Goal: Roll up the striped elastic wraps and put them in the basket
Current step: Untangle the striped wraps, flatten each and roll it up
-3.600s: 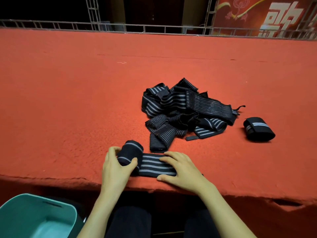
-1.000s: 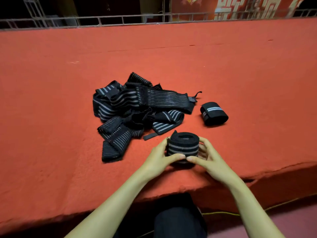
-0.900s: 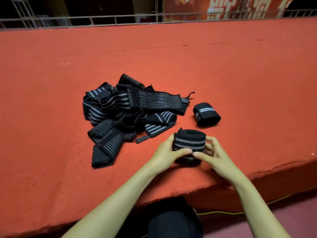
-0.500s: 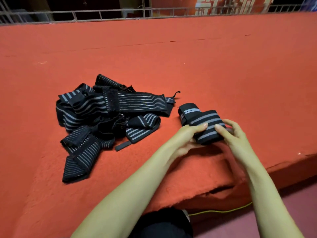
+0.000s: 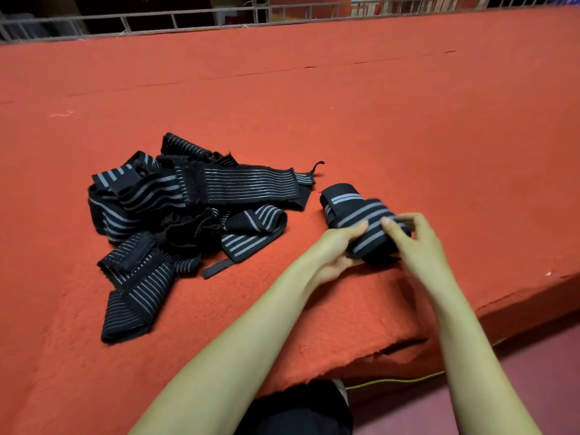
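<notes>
Held roll [image 5: 373, 233]: near right of the red carpeted surface [image 5: 408, 120], close to its front edge, gripped between both hands. Whether it rests on the carpet or is raised just off it cannot be determined.
Left hand [image 5: 337, 249]: thumb over the top and fingers curled beneath the roll's left end.
Right hand [image 5: 417, 243]: thumb and fingers pinch the right end. The fingertips are blurred.
Risk, unwinding: the elastic probably springs back. If either grip slackens before the free end is fastened, the outer turns may loosen.
Risk, drop: the front edge is near, so a slip could send the roll to the floor.
Risk, collision: the second roll [image 5: 340, 196] lies just behind, and contact cannot be determined. A push could displace it.
Appearance: black, compact cylinder lying at a slant, with pale grey stripes running round it.
Loose pile [image 5: 194, 215]: tangled unrolled wraps to the left, apart from both hands.
Basket: not in view. Transfer not yet done.
</notes>
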`<state>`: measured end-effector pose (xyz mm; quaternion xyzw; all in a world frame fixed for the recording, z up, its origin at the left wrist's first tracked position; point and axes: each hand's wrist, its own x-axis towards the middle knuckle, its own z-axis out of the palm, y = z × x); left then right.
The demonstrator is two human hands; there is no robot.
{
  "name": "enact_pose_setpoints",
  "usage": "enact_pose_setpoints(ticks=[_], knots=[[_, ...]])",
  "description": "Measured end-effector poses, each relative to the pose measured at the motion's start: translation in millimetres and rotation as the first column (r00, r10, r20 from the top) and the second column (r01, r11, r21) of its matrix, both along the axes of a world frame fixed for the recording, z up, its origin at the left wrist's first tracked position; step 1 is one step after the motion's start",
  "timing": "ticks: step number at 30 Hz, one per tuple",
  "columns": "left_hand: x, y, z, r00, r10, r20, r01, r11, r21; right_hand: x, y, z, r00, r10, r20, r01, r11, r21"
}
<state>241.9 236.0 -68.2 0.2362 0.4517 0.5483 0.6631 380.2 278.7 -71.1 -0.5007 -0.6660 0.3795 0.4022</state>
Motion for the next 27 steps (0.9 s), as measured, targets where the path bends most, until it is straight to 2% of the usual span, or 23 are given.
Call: enact_pose_setpoints(ticks=[4,7,9,11,13,16,19,21,24,27], knots=[[-7,-5,-11,0.986,0.042,-0.159,-0.053,0.996,-0.066,-2,0,-26,0.996,-0.035,0.086,0.040,0.998,-0.048],[-11,-5,-9,0.949,0.028,-0.314,-0.049,0.997,-0.060,-4,1,-30,0.999,-0.034,0.041,0.038,0.995,-0.093],[-16,-6,-8,0.888,0.025,-0.460,-0.054,0.997,-0.052,-8,1,-29,0.998,-0.060,0.006,0.060,0.994,-0.086],[-19,-10,-9,0.820,0.096,-0.564,-0.119,0.993,-0.004,-12,1,-28,0.996,-0.086,0.001,0.085,0.994,-0.062],[-17,-13,-13,0.837,0.172,-0.519,-0.186,0.982,0.026,-14,0,-28,0.994,-0.097,0.042,0.096,0.995,0.015],[-12,-16,-18,0.897,0.197,-0.396,-0.212,0.977,0.008,-18,-6,-28,0.980,-0.135,0.149,0.093,0.961,0.261],[-15,-20,-18,0.927,0.172,-0.332,-0.187,0.982,-0.014,-22,-16,-28,0.959,-0.101,0.263,-0.028,0.896,0.443],[-21,-26,-17,0.936,0.158,-0.316,-0.176,0.984,-0.028,-23,-20,-28,0.929,-0.115,0.351,-0.066,0.883,0.465],[-29,-39,-10,0.915,0.164,-0.369,-0.185,0.983,-0.022,-25,-25,-23,0.901,-0.147,0.407,-0.079,0.869,0.488],[-39,-57,0,0.892,0.190,-0.410,-0.203,0.979,0.013,-37,-35,-18,0.902,-0.076,0.425,-0.170,0.843,0.511]])
